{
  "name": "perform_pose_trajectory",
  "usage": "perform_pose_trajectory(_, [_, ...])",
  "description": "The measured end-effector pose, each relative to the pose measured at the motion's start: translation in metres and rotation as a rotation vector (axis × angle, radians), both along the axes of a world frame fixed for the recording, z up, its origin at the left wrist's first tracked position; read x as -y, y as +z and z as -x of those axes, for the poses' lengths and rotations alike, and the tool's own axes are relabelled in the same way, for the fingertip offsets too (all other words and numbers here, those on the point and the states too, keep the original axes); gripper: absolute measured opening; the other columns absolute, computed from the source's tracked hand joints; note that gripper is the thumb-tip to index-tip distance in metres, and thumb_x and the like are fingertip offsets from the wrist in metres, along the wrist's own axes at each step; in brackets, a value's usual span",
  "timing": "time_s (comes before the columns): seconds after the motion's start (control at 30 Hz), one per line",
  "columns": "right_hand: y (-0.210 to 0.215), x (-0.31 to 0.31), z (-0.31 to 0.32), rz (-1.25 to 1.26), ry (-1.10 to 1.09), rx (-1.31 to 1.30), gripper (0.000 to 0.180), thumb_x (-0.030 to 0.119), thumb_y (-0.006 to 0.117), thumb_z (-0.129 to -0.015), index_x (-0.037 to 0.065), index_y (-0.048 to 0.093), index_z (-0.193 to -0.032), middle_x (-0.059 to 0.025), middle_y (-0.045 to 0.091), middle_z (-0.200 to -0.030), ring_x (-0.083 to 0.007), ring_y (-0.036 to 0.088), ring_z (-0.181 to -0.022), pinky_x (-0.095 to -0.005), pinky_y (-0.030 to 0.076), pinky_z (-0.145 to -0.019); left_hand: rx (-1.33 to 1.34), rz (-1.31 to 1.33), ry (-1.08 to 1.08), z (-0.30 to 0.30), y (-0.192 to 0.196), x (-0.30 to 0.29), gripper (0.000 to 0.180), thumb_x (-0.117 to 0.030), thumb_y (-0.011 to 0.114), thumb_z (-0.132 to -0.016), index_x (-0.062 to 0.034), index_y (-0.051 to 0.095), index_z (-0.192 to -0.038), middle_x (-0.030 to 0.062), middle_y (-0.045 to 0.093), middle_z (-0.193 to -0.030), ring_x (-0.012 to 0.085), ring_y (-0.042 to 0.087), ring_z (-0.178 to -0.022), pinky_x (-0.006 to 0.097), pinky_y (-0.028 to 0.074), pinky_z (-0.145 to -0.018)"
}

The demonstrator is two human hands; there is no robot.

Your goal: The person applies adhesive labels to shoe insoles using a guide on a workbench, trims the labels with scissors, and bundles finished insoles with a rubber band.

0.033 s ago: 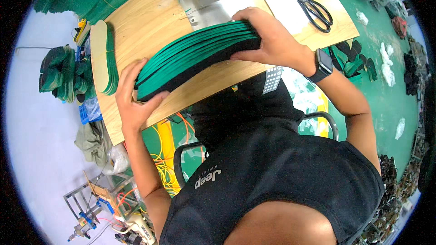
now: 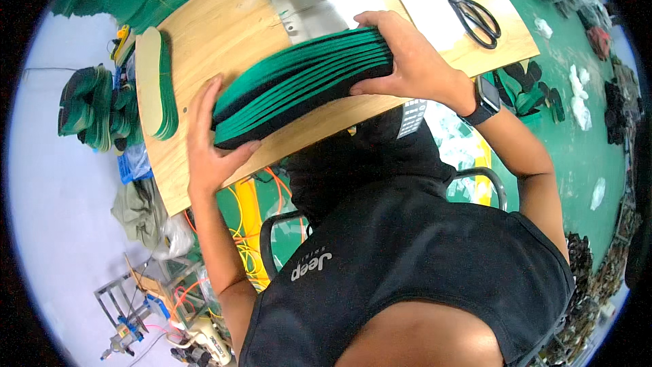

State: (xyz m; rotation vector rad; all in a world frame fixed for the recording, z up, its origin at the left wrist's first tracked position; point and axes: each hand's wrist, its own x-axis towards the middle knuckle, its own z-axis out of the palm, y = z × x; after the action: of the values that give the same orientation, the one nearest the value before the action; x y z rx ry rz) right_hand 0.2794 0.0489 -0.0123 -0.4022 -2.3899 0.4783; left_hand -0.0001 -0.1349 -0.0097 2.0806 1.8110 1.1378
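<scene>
Stack (image 2: 305, 85) of green-and-black insoles is over the near edge of the table (image 2: 234, 37), layer edges toward the camera; can't tell if it rests on the wood or is held just above. Left hand (image 2: 209, 153) grips its left end, right hand (image 2: 421, 71) its right end, fingers on far side, thumbs on near side. Step looks like squaring the layers; next move probably calls for even pressure at both ends so nothing fans out.
</scene>
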Motion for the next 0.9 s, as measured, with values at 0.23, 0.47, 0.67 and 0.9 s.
perform_pose_trajectory(0.23, [0.008,0.004,0.012,0.129,0.114,-0.005,0.063,0.016,0.081,-0.066,0.003,0.052,-0.120,-0.0146,0.055,-0.107,-0.0311,0.054,-0.100,-0.0358,0.043,-0.090,0.236,0.063,0.172,-0.007,-0.001,0.013,0.095,-0.010,0.080,-0.061,0.0000,0.031,-0.142,0.0203,0.049,-0.128,0.0333,0.049,-0.117,0.039,0.036,-0.102])
perform_pose_trajectory(0.47, [-0.001,0.001,0.018,0.150,0.130,0.115,0.063,0.018,0.081,-0.064,0.003,0.050,-0.117,-0.0163,0.054,-0.105,-0.0343,0.052,-0.099,-0.0380,0.044,-0.085,0.002,-0.092,0.199,-0.004,-0.013,0.015,0.096,-0.009,0.083,-0.057,0.0020,0.033,-0.139,0.0199,0.049,-0.127,0.0324,0.052,-0.112,0.034,0.042,-0.095])
perform_pose_trajectory(0.67, [-0.016,0.002,0.017,0.157,0.092,-0.022,0.065,0.014,0.081,-0.064,0.005,0.050,-0.120,-0.0152,0.055,-0.108,-0.0335,0.053,-0.101,-0.0375,0.044,-0.087,0.099,-0.189,0.172,0.007,-0.023,0.021,0.065,-0.008,0.084,-0.057,0.0012,0.057,-0.115,0.0149,0.057,-0.108,0.0261,0.056,-0.100,0.034,0.045,-0.087])
perform_pose_trajectory(0.9, [0.008,0.008,0.027,-0.043,0.140,0.105,0.079,0.022,0.081,-0.063,0.000,0.042,-0.128,-0.0188,0.051,-0.114,-0.0364,0.048,-0.106,-0.0397,0.039,-0.092,0.013,-0.173,0.213,-0.009,-0.013,0.013,0.088,-0.016,0.086,-0.051,-0.0046,0.046,-0.128,0.0160,0.045,-0.126,0.0304,0.045,-0.116,0.040,0.037,-0.099])
